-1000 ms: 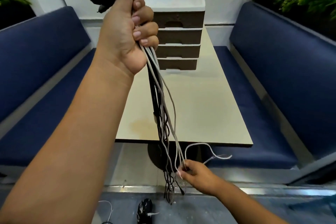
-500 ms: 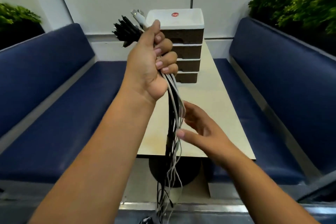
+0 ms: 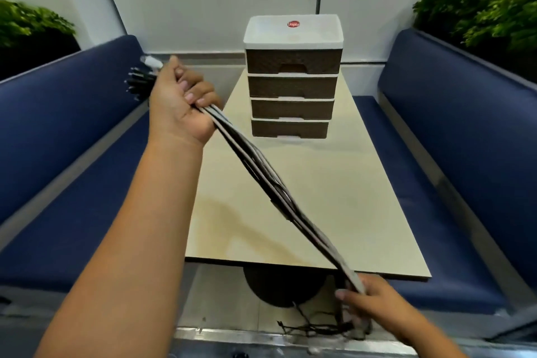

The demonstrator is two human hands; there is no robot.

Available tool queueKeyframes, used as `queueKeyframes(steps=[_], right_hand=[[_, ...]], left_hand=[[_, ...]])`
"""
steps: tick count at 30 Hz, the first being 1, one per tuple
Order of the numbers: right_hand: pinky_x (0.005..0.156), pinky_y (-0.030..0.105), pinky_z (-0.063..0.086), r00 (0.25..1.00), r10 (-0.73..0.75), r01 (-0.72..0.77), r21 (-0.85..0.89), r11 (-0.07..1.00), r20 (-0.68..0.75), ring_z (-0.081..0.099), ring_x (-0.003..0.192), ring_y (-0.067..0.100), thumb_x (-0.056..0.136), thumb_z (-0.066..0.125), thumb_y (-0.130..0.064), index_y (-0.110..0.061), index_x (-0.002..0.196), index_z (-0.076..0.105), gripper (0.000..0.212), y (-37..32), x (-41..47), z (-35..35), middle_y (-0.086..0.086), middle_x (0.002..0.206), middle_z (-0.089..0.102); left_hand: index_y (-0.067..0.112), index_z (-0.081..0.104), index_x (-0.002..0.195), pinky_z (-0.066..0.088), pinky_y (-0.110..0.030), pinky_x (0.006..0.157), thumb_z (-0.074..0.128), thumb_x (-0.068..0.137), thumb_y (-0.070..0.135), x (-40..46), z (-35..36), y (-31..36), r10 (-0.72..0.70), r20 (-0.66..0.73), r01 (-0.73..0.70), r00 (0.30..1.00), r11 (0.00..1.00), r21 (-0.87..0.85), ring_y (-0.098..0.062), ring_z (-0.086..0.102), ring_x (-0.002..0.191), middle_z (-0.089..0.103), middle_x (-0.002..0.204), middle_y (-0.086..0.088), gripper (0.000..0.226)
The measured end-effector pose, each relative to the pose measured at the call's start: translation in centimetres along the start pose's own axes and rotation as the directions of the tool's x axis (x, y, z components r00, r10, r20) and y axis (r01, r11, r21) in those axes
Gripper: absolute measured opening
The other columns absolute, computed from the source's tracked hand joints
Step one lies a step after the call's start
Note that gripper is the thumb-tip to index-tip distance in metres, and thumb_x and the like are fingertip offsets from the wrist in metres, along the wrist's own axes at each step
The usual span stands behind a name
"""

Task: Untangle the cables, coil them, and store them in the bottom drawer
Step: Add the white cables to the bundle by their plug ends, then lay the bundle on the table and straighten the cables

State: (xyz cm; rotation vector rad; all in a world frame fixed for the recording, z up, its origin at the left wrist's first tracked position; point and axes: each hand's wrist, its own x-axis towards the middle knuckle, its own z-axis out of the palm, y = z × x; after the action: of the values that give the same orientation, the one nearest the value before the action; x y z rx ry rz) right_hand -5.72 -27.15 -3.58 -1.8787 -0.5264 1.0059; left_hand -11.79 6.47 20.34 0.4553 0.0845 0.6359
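Note:
A bundle of black and grey cables (image 3: pixel 270 183) stretches taut and slanting over the table. My left hand (image 3: pixel 180 102) grips its upper end, and the plugs (image 3: pixel 139 78) stick out past my fist to the left. My right hand (image 3: pixel 366 299) grips the bundle low down, just past the table's near edge. The loose cable ends (image 3: pixel 316 327) trail below that hand toward the floor. A brown drawer unit (image 3: pixel 292 81) with a white top stands at the table's far end. Its bottom drawer (image 3: pixel 289 128) is closed.
The beige table (image 3: pixel 334 197) runs between two blue benches, one on the left (image 3: pixel 72 183) and one on the right (image 3: pixel 450 183). Its dark round pedestal (image 3: pixel 279 288) shows under the near edge. Green plants (image 3: pixel 479 3) stand behind both bench backs.
My left hand has dropped lower and to the left with the plug end. My right hand has slid down the bundle to near the floor, pulling the cables straight and slanted.

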Motion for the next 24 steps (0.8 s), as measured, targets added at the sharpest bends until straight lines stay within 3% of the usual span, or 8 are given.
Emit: queueKeyframes(steps=[4, 7, 10, 14, 18, 24], right_hand=[[0.051, 0.026, 0.031, 0.974, -0.024, -0.030, -0.230, 0.973, -0.227, 0.036, 0.046, 0.006, 0.086, 0.071, -0.016, -0.016, 0.059, 0.046, 0.038, -1.9, 0.8, -4.8, -0.008, 0.046, 0.040], [0.052, 0.028, 0.027, 0.938, -0.033, -0.113, -0.396, 0.911, -0.344, 0.032, 0.044, 0.011, 0.085, 0.071, -0.021, -0.017, 0.057, 0.041, 0.042, -4.1, 2.9, -8.1, -0.005, 0.045, 0.035], [0.051, 0.029, 0.029, 0.895, -0.058, -0.205, -0.526, 0.825, -0.441, 0.039, 0.046, 0.017, 0.083, 0.067, -0.024, -0.015, 0.055, 0.045, 0.036, -6.4, 5.9, -9.1, -0.003, 0.046, 0.043], [0.049, 0.026, 0.034, 0.859, -0.019, -0.356, -0.625, 0.694, -0.511, 0.052, 0.053, 0.020, 0.082, 0.056, -0.032, -0.014, 0.066, 0.058, 0.024, -8.6, 10.9, -7.2, 0.003, 0.059, 0.062], [0.049, 0.025, 0.036, 0.827, -0.055, -0.399, -0.653, 0.644, -0.560, 0.056, 0.059, 0.021, 0.085, 0.050, -0.030, -0.017, 0.066, 0.058, 0.025, -9.3, 15.3, -4.7, 0.001, 0.064, 0.060], [0.051, 0.026, 0.038, 0.824, -0.121, -0.368, -0.684, 0.630, -0.554, 0.058, 0.062, 0.027, 0.073, 0.068, -0.036, -0.015, 0.065, 0.055, 0.025, -9.0, 20.1, -0.4, -0.001, 0.061, 0.059]], left_hand=[[0.022, 0.042, 0.061, 0.020, -0.017, 0.032, 0.043, 0.102, 0.035, 2.8, -6.5, 0.4, 0.027, -0.184, -0.033, 0.983, 0.999, -0.031, -0.005, 0.024, 0.031, 0.032, 0.044, 0.008, 0.043], [0.023, 0.040, 0.060, 0.019, -0.017, 0.033, 0.043, 0.101, 0.033, 4.2, -11.4, 0.0, 0.043, -0.290, -0.062, 0.956, 0.996, -0.057, -0.006, 0.023, 0.033, 0.031, 0.045, 0.009, 0.043], [0.024, 0.039, 0.058, 0.018, -0.016, 0.035, 0.046, 0.099, 0.031, 5.2, -15.8, -0.4, 0.052, -0.375, -0.073, 0.925, 0.997, -0.040, -0.007, 0.021, 0.035, 0.029, 0.046, 0.009, 0.042], [0.023, 0.035, 0.055, 0.018, -0.016, 0.038, 0.053, 0.092, 0.031, 5.9, -21.1, -0.2, 0.041, -0.488, -0.089, 0.872, 0.993, -0.076, -0.008, 0.020, 0.037, 0.027, 0.046, 0.009, 0.042], [0.024, 0.034, 0.054, 0.020, -0.015, 0.038, 0.049, 0.094, 0.029, 6.4, -26.1, 0.8, 0.003, -0.563, -0.092, 0.826, 0.987, -0.130, -0.008, 0.023, 0.035, 0.027, 0.044, 0.009, 0.043], [0.022, 0.037, 0.062, 0.031, -0.016, 0.046, 0.052, 0.098, 0.026, 6.7, -31.3, 3.3, 0.081, -0.702, -0.059, 0.708, 0.997, 0.055, -0.006, 0.029, 0.041, 0.031, 0.049, 0.010, 0.040]])
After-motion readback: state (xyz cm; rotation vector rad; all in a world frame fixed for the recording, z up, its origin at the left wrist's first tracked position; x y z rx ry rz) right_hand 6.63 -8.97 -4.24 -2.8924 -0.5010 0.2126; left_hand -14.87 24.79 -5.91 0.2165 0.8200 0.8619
